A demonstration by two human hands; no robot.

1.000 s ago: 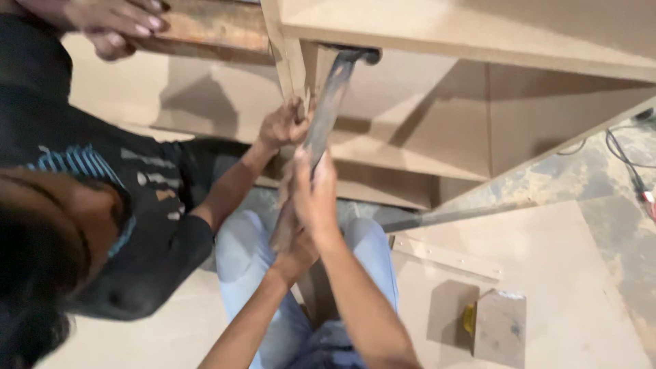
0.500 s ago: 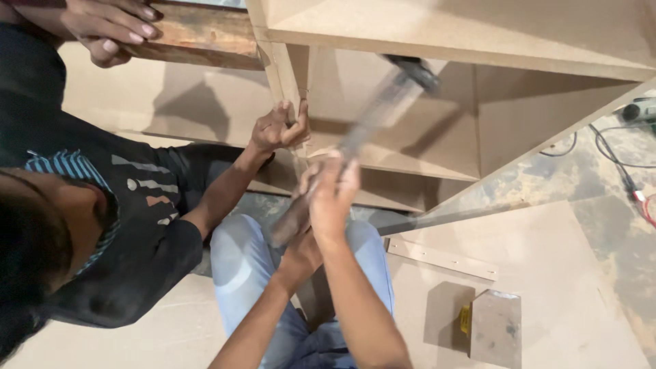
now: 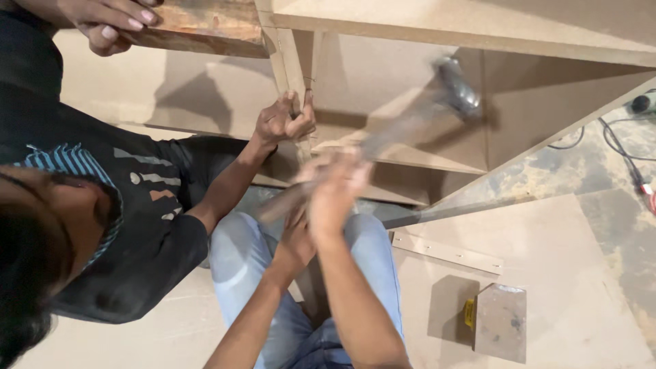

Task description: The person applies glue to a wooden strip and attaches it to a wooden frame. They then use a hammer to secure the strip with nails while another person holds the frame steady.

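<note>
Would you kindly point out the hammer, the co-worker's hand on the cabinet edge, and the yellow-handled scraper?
hammer (image 3: 456, 92), head view, on its blurred metal head.
co-worker's hand (image 3: 281, 121), head view, on the knuckles.
scraper (image 3: 501, 331), head view, on its flat blade.

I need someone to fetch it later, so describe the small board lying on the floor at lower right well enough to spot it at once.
Start at the pale wooden cabinet frame across the top, then drop to the large floor panel at lower right. Below a narrow strip lies the small grey board, the only piece with a yellow object against its left edge.
</note>
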